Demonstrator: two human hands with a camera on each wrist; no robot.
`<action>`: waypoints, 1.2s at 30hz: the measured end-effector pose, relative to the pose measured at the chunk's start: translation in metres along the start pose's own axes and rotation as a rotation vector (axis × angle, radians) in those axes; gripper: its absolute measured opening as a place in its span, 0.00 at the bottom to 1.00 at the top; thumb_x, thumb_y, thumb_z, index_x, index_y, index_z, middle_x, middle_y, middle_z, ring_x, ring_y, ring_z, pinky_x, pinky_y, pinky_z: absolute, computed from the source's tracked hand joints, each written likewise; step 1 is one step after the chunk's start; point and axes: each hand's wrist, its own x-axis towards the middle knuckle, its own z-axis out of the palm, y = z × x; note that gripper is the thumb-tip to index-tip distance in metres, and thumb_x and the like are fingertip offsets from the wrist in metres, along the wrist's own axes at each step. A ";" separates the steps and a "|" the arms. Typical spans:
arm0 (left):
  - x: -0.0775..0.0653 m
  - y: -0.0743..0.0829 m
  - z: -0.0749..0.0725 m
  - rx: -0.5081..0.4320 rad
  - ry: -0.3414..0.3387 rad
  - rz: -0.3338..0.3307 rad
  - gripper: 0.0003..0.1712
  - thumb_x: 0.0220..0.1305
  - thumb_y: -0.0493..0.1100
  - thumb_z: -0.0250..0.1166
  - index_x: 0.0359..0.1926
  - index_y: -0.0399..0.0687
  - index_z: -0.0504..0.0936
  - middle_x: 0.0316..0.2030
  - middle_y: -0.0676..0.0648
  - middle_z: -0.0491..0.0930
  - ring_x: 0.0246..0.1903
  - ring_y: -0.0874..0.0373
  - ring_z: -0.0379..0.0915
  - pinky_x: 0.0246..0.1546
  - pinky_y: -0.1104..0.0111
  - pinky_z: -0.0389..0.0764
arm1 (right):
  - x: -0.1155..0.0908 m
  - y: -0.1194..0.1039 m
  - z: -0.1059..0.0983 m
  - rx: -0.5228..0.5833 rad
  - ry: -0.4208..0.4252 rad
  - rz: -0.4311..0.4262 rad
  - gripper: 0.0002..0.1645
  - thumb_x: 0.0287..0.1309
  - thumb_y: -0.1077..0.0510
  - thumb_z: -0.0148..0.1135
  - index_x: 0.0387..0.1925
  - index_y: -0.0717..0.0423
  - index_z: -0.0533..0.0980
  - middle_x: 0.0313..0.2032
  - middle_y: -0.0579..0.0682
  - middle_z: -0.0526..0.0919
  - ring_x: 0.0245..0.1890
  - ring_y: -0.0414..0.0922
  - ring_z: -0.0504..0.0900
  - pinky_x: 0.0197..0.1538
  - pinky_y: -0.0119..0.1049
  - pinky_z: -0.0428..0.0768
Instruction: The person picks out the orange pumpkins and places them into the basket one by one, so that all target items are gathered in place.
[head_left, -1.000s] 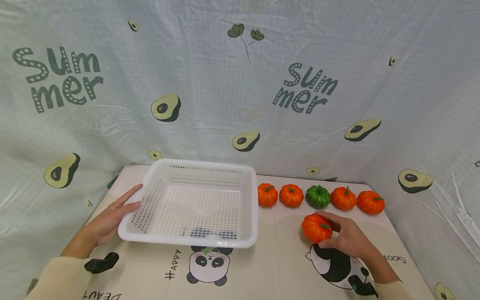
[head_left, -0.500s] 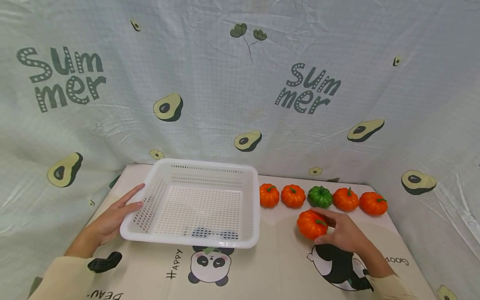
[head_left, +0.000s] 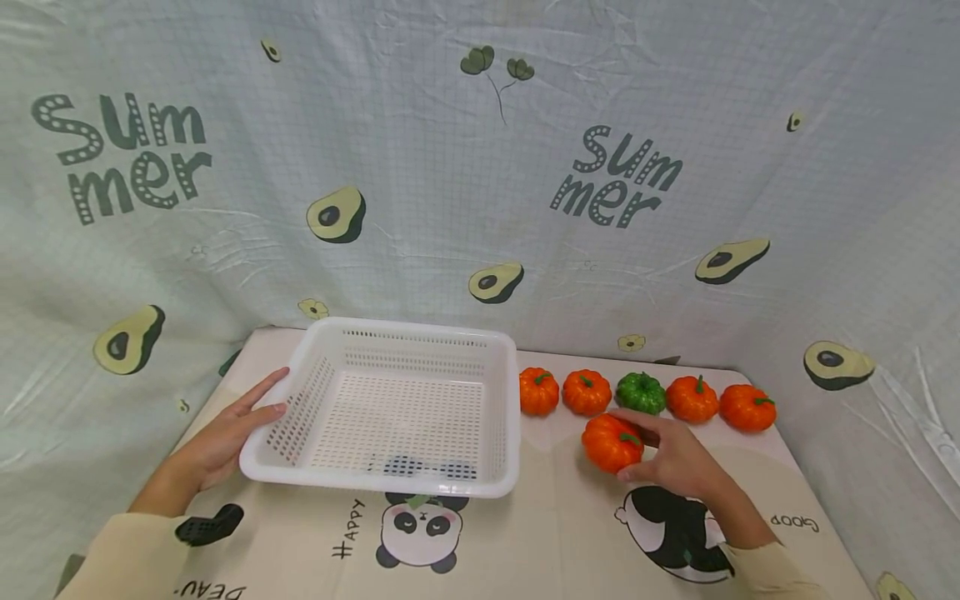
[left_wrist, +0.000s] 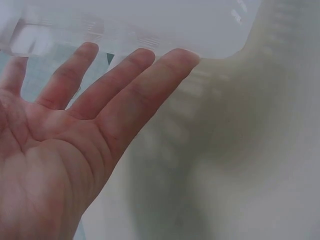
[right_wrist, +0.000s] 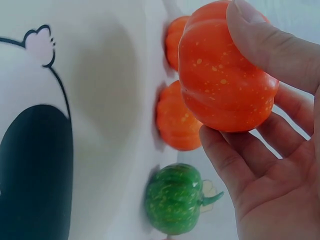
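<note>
My right hand (head_left: 670, 452) grips an orange toy pumpkin (head_left: 611, 443) with a green stem, thumb on one side and fingers on the other. In the right wrist view the held pumpkin (right_wrist: 225, 75) appears raised over the table. My left hand (head_left: 225, 435) touches the left side of a white plastic basket (head_left: 405, 482); in the left wrist view its fingers (left_wrist: 135, 95) are extended, fingertips at the basket's edge. Nothing lies inside the basket. Behind the held pumpkin a green pumpkin (head_left: 640, 393) stands in a row with orange ones, such as one orange pumpkin (head_left: 587, 392).
Right of the green pumpkin stand two more orange pumpkins, one (head_left: 692, 399) beside the other (head_left: 747, 407). Another orange pumpkin (head_left: 538, 391) is close to the basket's right side. A printed cloth (head_left: 480, 167) hangs behind the table (head_left: 555, 533).
My right hand has moved left and slightly back with the orange pumpkin in its grip. The left hand and the basket stay in place; the head view shifted slightly at first.
</note>
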 end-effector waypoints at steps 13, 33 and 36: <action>0.000 0.000 -0.002 0.031 0.005 0.009 0.43 0.82 0.54 0.51 0.84 0.73 0.35 0.82 0.32 0.43 0.56 0.64 0.74 0.51 0.61 0.86 | 0.009 -0.018 -0.003 -0.011 -0.027 -0.016 0.51 0.44 0.51 0.86 0.71 0.52 0.75 0.68 0.61 0.78 0.65 0.62 0.79 0.63 0.56 0.82; 0.001 -0.001 -0.003 0.034 -0.007 0.011 0.43 0.82 0.54 0.52 0.84 0.73 0.34 0.82 0.32 0.42 0.57 0.62 0.74 0.51 0.60 0.86 | 0.016 -0.040 -0.004 -0.034 -0.026 -0.032 0.51 0.44 0.51 0.86 0.71 0.51 0.75 0.66 0.58 0.81 0.64 0.59 0.81 0.63 0.56 0.82; 0.000 -0.001 -0.003 0.017 -0.012 0.004 0.43 0.82 0.54 0.52 0.84 0.75 0.35 0.82 0.33 0.43 0.56 0.65 0.74 0.51 0.61 0.85 | 0.017 -0.042 -0.004 -0.039 -0.028 -0.041 0.51 0.44 0.51 0.86 0.71 0.51 0.75 0.66 0.57 0.82 0.64 0.59 0.81 0.63 0.56 0.83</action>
